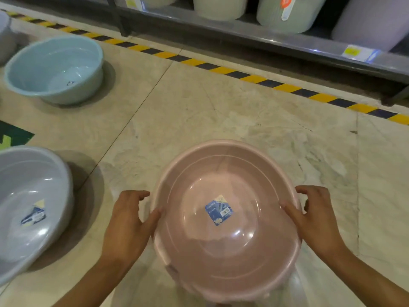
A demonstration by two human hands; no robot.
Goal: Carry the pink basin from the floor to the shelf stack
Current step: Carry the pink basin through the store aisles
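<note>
Marble-look tile floor (221,111) fills most of the view, w/ a yellow-black hazard stripe (221,69) running diagonally across it in front of a metal shelf (265,38) along the top edge. On that shelf: pale tubs, incl. a greenish one (287,16) w/ an orange tag and a lilac one (374,21) at far right; yellow price labels (352,51) on the shelf lip.

Pink basin (225,220) sits low centre, mouth up, blue sticker (219,212) on its inside bottom. Held at both sides; its lower edge is blurred, so can't tell if it's touching the floor or just off it.

Grey basin (28,207) at left edge, tilted, sticker inside, partly cut off by frame. Light blue basin (55,69) upper left, resting on the floor, well apart from the pink one.

Left hand (128,222): thumb hooked over the pink rim, fingers curled outside the wall, gripping. Right hand (314,216): same on the opp. side, thumb inside the rim, fingers curled round the outside. Both forearms bare, coming in from the bottom corners.
</note>
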